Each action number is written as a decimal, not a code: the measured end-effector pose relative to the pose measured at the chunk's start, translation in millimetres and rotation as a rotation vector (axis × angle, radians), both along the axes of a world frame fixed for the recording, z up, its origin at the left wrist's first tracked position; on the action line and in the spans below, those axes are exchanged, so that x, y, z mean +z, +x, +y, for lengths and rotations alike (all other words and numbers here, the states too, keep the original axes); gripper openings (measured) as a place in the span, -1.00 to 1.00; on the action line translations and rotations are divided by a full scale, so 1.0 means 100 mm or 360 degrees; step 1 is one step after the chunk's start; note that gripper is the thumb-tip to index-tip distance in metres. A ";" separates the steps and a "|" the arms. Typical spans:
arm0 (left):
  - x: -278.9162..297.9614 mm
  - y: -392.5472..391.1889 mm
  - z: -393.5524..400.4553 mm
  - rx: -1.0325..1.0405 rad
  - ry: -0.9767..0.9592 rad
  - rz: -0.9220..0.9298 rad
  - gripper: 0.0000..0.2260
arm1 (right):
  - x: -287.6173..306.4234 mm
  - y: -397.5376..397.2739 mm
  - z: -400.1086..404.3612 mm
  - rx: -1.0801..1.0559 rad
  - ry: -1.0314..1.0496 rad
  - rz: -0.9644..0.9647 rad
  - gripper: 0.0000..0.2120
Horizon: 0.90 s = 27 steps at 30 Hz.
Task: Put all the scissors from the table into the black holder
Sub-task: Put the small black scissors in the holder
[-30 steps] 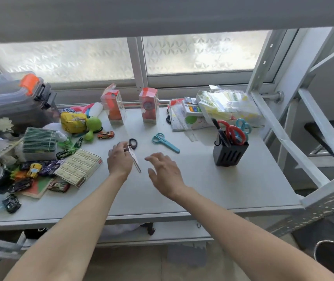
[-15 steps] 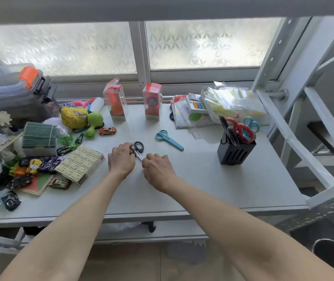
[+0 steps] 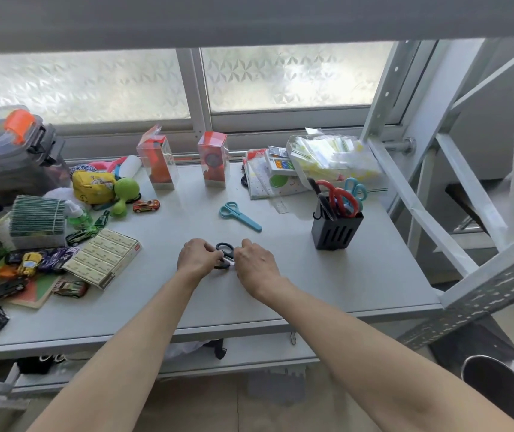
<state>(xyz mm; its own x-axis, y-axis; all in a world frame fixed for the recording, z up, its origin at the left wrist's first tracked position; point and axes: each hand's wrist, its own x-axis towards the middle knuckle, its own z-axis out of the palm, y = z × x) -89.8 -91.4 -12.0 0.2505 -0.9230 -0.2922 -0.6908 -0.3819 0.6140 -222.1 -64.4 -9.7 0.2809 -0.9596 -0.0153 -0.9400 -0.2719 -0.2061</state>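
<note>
Black scissors (image 3: 225,251): small pair, black ring handles, short pale blades; held just above the table (image 3: 327,285) near its front middle, between both hands.
Left hand (image 3: 199,257): fingers curled round the handle side of the black scissors.
Right hand (image 3: 257,264): fingers curled at the blade side of the black scissors; the tip is hidden under the fingers.
Teal scissors (image 3: 239,216): one pair lying flat on the table, behind the hands, handles to the left, blades shut and pointing right toward the holder.
Black holder (image 3: 336,231): square, slotted walls, upright on the right part of the table, well apart from the hands.
In holder: three pairs counted by handles, one red (image 3: 337,196), one light blue (image 3: 356,190), one black (image 3: 322,201), all handles up.
Scissors count: five in all, two outside the holder, three inside.
Writing: print on the flat box (image 3: 103,257) at left is too small to be read; no brand can be made out anywhere.
Other counts: two red-and-clear boxes (image 3: 213,159) standing at the back; several toy cars (image 3: 146,206) at left, exact number cannot be told.
</note>
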 end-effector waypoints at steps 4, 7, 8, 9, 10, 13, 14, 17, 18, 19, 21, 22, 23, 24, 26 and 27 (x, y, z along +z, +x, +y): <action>0.10 -0.21 0.04 0.0071 -0.0067 0.0346 -0.79 | -0.01 -0.18 0.10 -0.0040 -0.0169 0.0080 -0.80; 0.26 -0.38 0.07 0.0014 -0.0194 0.0637 -0.73 | -0.01 -0.40 0.20 -0.0140 -0.0228 -0.0053 -0.83; 0.32 -0.44 0.09 -0.0020 -0.0246 0.0714 -0.73 | -0.01 -0.48 0.23 -0.0159 -0.0268 -0.0101 -0.84; 0.38 -0.49 0.10 -0.0042 -0.0304 0.0778 -0.72 | 0.00 -0.57 0.25 -0.0172 -0.0319 -0.0142 -0.85; 0.42 -0.54 0.11 -0.0051 -0.0362 0.0821 -0.72 | 0.00 -0.67 0.28 -0.0184 -0.0368 -0.0168 -0.84; 0.49 -0.68 0.09 -0.0059 -0.0452 0.0839 -0.73 | 0.00 -1.03 0.36 -0.0175 -0.0497 -0.0313 -0.85; 0.50 -0.73 0.08 -0.0080 -0.0444 0.0837 -0.74 | 0.00 -1.15 0.41 -0.0130 -0.0551 -0.0452 -0.91; 0.50 -0.94 0.05 -0.0202 -0.0358 0.0766 -0.79 | 0.13 -1.48 0.62 -0.0127 -0.0713 -0.0987 -0.98; 0.49 -1.01 0.04 -0.0249 -0.0323 0.0741 -0.80 | 0.20 -1.56 0.69 -0.0197 -0.0779 -0.1144 -0.98; 0.48 -1.09 0.03 -0.0302 -0.0296 0.0729 -0.79 | 0.27 -1.64 0.74 -0.0282 -0.0847 -0.1265 -0.96; 0.47 -1.25 0.01 -0.0414 -0.0267 0.0717 -0.72 | 0.42 -1.79 0.73 -0.0451 -0.0962 -0.1425 -0.96; 0.47 -1.32 0.00 -0.0468 -0.0262 0.0702 -0.65 | 0.51 -1.86 0.69 -0.0523 -0.1023 -0.1480 -0.95; 0.45 -1.40 -0.03 -0.0518 -0.0254 0.0677 -0.56 | 0.58 -1.94 0.61 -0.0593 -0.1082 -0.1525 -0.92; 0.44 -1.47 -0.06 -0.0562 -0.0245 0.0640 -0.49 | 0.65 -2.00 0.51 -0.0664 -0.1128 -0.1577 -0.89; 0.45 -1.61 -0.11 -0.0628 -0.0251 0.0549 -0.39 | 0.80 -2.11 0.28 -0.0804 -0.1135 -0.1680 -0.82; 0.47 -1.66 -0.14 -0.0657 -0.0274 0.0509 -0.37 | 0.87 -2.15 0.16 -0.0855 -0.1081 -0.1697 -0.76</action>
<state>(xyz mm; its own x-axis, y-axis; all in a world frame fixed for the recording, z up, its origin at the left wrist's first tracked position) -256.0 -105.1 34.7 -0.2192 -0.9670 -0.1301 -0.5304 0.0062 0.8477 -437.0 -48.1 77.2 -0.5448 -0.6850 0.4836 -0.4324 -0.2646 -0.8620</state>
